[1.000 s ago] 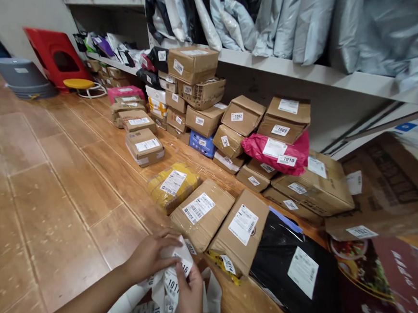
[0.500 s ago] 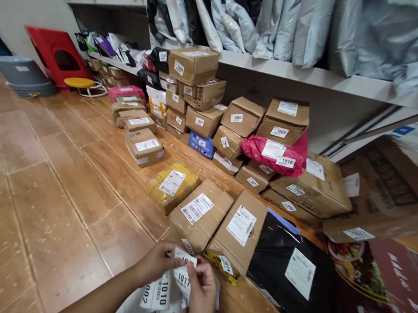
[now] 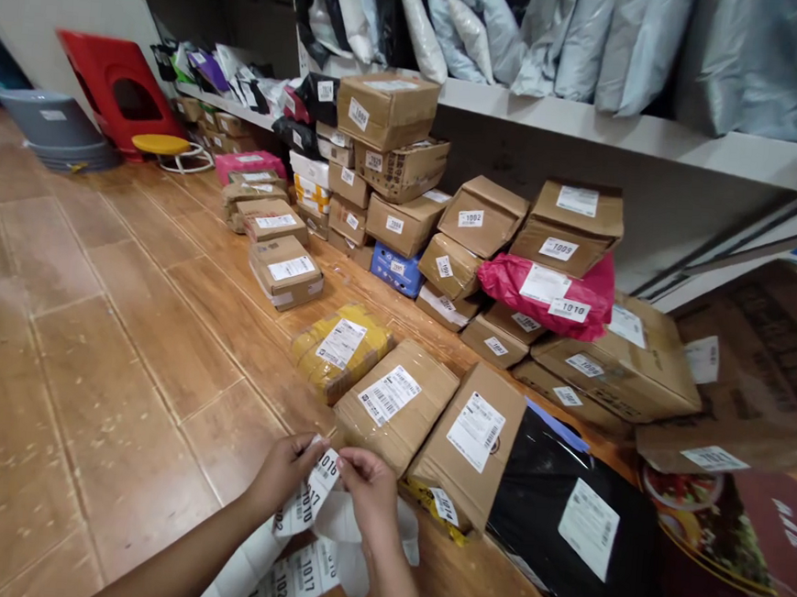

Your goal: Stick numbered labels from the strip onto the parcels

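My left hand (image 3: 290, 469) pinches a strip of white number labels (image 3: 320, 486) at its upper end; "1016" and "1017" can be read on it. At the strip's right edge, the thumb and fingers of my right hand (image 3: 368, 491) are closed on the "1016" label. More of the label strip hangs in loops below both hands, over the floor. Just beyond my hands lie a brown carton (image 3: 389, 399) and a second brown carton (image 3: 468, 437), both with shipping labels. A yellow-wrapped parcel (image 3: 341, 349) sits left of them.
To the right lies a black plastic parcel (image 3: 580, 524) beside a dark red printed box (image 3: 756, 566). Numbered cartons are stacked under a shelf (image 3: 592, 121) packed with grey mailing bags (image 3: 645, 51). A red stool (image 3: 117, 97) and a grey bucket (image 3: 57, 129) stand at the far left.
My hands have shifted slightly left and up with the label strip. The strip has turned, bringing "1016" between my fingers, and its lower loops now show more. The view has tilted a little.
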The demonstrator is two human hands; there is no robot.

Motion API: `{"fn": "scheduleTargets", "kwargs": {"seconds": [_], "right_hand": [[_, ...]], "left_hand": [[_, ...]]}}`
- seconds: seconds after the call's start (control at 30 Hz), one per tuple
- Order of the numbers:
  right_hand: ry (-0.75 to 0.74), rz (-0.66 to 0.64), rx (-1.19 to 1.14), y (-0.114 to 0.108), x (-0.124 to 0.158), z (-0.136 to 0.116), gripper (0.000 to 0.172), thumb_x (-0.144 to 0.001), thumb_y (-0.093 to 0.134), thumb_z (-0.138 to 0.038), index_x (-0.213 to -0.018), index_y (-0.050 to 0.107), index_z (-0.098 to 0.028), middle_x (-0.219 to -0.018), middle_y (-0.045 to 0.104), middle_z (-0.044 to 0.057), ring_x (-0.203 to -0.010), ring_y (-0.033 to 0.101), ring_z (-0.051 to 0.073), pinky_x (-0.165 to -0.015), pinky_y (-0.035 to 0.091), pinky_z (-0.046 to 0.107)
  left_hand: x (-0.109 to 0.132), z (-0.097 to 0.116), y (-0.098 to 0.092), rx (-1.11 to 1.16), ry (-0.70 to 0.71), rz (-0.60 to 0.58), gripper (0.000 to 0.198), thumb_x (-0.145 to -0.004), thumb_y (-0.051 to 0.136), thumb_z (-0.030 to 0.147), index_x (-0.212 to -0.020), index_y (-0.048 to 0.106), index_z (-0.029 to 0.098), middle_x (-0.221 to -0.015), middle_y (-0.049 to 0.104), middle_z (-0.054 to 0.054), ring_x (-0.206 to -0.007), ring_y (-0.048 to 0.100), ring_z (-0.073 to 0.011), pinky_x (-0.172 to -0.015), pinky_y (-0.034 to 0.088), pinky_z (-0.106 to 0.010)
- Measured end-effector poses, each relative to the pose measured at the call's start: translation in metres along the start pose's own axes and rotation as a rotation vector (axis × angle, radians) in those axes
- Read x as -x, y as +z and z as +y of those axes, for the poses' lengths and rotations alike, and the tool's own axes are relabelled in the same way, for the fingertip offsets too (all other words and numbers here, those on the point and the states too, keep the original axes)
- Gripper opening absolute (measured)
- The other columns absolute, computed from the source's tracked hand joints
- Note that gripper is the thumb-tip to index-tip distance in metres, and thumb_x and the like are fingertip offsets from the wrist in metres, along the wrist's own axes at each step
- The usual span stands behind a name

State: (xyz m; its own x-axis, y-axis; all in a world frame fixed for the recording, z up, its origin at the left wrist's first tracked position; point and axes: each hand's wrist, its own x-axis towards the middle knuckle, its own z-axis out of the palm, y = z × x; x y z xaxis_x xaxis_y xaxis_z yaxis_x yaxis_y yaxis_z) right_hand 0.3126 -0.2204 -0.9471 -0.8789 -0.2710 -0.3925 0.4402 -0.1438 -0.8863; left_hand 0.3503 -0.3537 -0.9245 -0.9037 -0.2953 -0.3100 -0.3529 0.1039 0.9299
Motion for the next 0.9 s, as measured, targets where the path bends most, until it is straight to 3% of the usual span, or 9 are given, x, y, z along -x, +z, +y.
{"fn": "scheduleTargets", "kwargs": {"seconds": [0.17,0.33,0.4,0.5,0.63,0.77,0.9], "right_hand": [[-0.04,-0.076,0.102,0.008,-0.01,0.0,0.028,-0.054,0.078,-0.036,-0.075,0.073,-0.017,-0.074,0.073,0.008,-0.07,0.066,0.021,-0.066,0.052,0.032],[-0.15,-0.113,0.331,0.028,-0.02,0.002,0.011,-0.065,0.065,-0.025,-0.069,0.071,-0.018,-0.068,0.072,0.005,-0.064,0.064,0.019,-0.064,0.05,0.03],[-0.212,-0.049,0.428,0.045,-0.027,0.005,0.008,-0.064,0.063,-0.018,-0.064,0.07,-0.019,-0.065,0.07,0.003,-0.062,0.062,0.019,-0.063,0.048,0.029],[-0.274,0.097,0.516,0.076,-0.042,0.01,0.009,-0.064,0.063,-0.014,-0.061,0.069,-0.02,-0.068,0.069,0.002,-0.066,0.061,0.018,-0.065,0.047,0.027],[-0.22,0.369,0.49,0.111,-0.067,0.025,0.01,-0.067,0.061,-0.012,-0.063,0.069,-0.017,-0.072,0.071,0.007,-0.069,0.062,0.02,-0.069,0.047,0.029],[-0.097,0.643,0.407,0.128,-0.092,0.045,0.01,-0.071,0.061,-0.018,-0.067,0.069,-0.014,-0.069,0.072,0.01,-0.066,0.064,0.023,-0.062,0.048,0.03],[-0.038,0.753,0.349,0.133,-0.106,0.062,0.017,-0.071,0.064,-0.03,-0.07,0.067,-0.013,-0.071,0.071,0.014,-0.071,0.065,0.028,-0.063,0.05,0.035]], "left_hand": [[-0.002,-0.005,-0.011,0.063,-0.042,0.024,0.047,-0.069,0.056,0.061,-0.053,0.047,0.017,-0.051,0.041,0.005,-0.052,0.036,-0.0103,-0.051,0.029,-0.024],[-0.006,-0.007,-0.023,0.137,-0.115,0.009,0.044,-0.059,0.069,0.057,-0.066,0.057,0.015,-0.055,0.053,0.004,-0.055,0.046,-0.0115,-0.053,0.035,-0.023],[-0.01,-0.011,-0.034,0.158,-0.18,-0.002,0.048,-0.051,0.075,0.053,-0.075,0.06,0.015,-0.059,0.059,0.003,-0.055,0.051,-0.0132,-0.053,0.039,-0.024],[-0.017,-0.022,-0.058,0.138,-0.295,0.017,0.048,-0.047,0.078,0.049,-0.074,0.062,0.013,-0.062,0.066,-0.002,-0.055,0.057,-0.017,-0.053,0.042,-0.026],[-0.015,-0.041,-0.08,0.098,-0.358,0.063,0.043,-0.045,0.078,0.046,-0.068,0.064,0.013,-0.059,0.068,-0.004,-0.055,0.059,-0.019,-0.053,0.041,-0.027],[-0.004,-0.054,-0.069,0.137,-0.372,0.03,0.037,-0.046,0.075,0.045,-0.061,0.061,0.014,-0.05,0.062,0.001,-0.049,0.053,-0.0152,-0.049,0.038,-0.025],[0.002,-0.055,-0.052,0.182,-0.383,-0.05,0.035,-0.046,0.076,0.043,-0.056,0.059,0.014,-0.046,0.058,0.003,-0.045,0.048,-0.012,-0.047,0.036,-0.023]]}}
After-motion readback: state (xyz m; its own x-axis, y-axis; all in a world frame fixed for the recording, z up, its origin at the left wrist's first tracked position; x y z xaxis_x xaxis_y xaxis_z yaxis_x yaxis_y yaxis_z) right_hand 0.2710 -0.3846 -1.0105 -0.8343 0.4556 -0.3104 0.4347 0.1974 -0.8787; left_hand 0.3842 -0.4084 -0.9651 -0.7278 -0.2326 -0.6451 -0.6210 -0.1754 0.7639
